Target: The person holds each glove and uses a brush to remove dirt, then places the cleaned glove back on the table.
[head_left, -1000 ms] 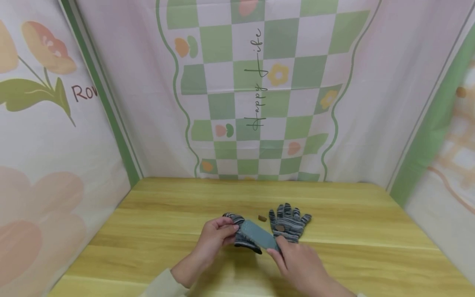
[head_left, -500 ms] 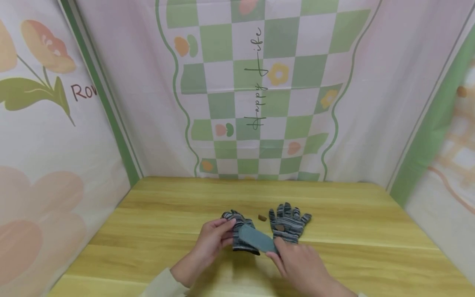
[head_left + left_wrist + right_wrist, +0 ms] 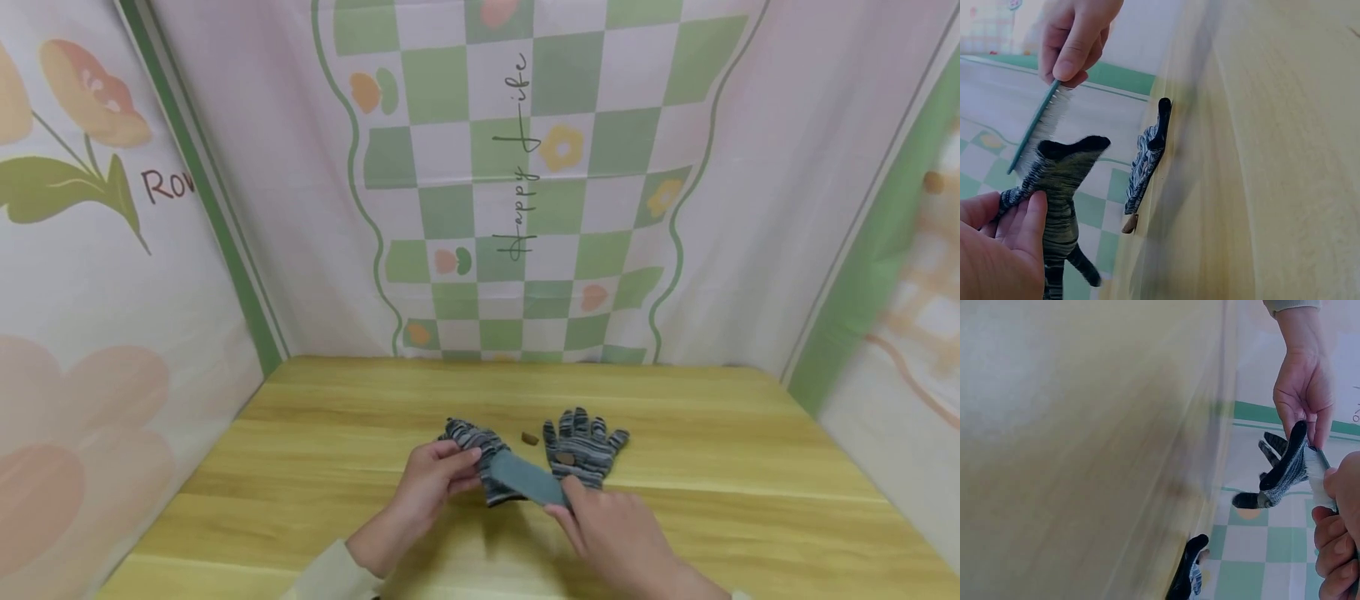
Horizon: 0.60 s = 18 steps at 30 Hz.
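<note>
A grey-and-black striped knit glove [image 3: 471,433] is pinched between the thumb and fingers of my left hand [image 3: 433,485], held up off the table with its dark cuff toward me. My right hand [image 3: 621,533] grips a teal brush [image 3: 529,478] by one end. In the left wrist view the brush [image 3: 1034,132] shows white bristles, facing the glove's side near the cuff. In the right wrist view the bristles [image 3: 1316,469] meet the held glove [image 3: 1286,481]. A matching glove [image 3: 588,442] lies fingers-away on the table, just beyond my right hand.
On the wooden table [image 3: 337,433], a small brown piece [image 3: 530,438] lies between the two gloves. Another brown piece [image 3: 566,459] sits on the lying glove. A checked curtain [image 3: 502,292] hangs behind the table, with printed curtains at both sides.
The brush slid left along the held glove, then back to the right. The held glove swung and tilted in my left hand. The lying glove and brown pieces stayed put.
</note>
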Each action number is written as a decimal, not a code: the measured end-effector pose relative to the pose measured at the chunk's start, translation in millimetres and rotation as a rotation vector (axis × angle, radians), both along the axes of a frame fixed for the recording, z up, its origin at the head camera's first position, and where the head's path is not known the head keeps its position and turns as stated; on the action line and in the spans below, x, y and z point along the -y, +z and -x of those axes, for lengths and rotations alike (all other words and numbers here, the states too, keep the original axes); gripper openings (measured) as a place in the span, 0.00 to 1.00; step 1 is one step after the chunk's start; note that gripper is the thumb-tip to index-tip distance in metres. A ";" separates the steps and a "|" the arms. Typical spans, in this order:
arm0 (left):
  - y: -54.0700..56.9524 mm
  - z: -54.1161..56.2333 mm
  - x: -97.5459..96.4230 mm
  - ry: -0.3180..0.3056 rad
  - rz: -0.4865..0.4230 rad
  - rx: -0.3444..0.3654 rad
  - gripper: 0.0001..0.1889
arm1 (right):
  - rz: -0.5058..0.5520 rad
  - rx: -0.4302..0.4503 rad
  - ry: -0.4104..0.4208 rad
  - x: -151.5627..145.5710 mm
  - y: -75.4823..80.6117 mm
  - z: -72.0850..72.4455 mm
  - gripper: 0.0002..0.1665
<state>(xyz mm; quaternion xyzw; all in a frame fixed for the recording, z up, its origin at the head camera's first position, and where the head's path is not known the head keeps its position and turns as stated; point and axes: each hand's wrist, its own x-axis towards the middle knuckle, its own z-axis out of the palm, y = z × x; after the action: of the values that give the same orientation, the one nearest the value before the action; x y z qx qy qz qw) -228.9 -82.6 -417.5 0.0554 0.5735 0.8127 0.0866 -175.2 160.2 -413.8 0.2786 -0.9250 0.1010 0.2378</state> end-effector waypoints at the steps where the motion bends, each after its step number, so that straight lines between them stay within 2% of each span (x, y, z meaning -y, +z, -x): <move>1: 0.1 0.2 -0.2 0.006 0.005 -0.007 0.02 | 0.005 0.002 -0.001 0.0 0.6 -0.1 0.16; 7: 1.5 1.2 -0.7 0.018 0.042 -0.022 0.10 | 0.047 0.054 -0.022 4.9 8.0 -1.2 0.15; 11: 2.7 1.2 -0.9 0.020 0.046 -0.018 0.09 | 0.069 0.112 -0.028 10.0 11.6 -1.5 0.15; 18: 3.3 2.7 -0.8 0.057 -0.001 0.005 0.07 | 0.062 0.113 -0.028 9.2 5.1 -2.3 0.15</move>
<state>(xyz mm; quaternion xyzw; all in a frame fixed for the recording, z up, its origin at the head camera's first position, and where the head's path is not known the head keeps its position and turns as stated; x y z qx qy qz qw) -231.6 -81.8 -414.1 0.0372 0.5744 0.8152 0.0646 -173.0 151.0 -408.6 0.2522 -0.9372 0.1419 0.1949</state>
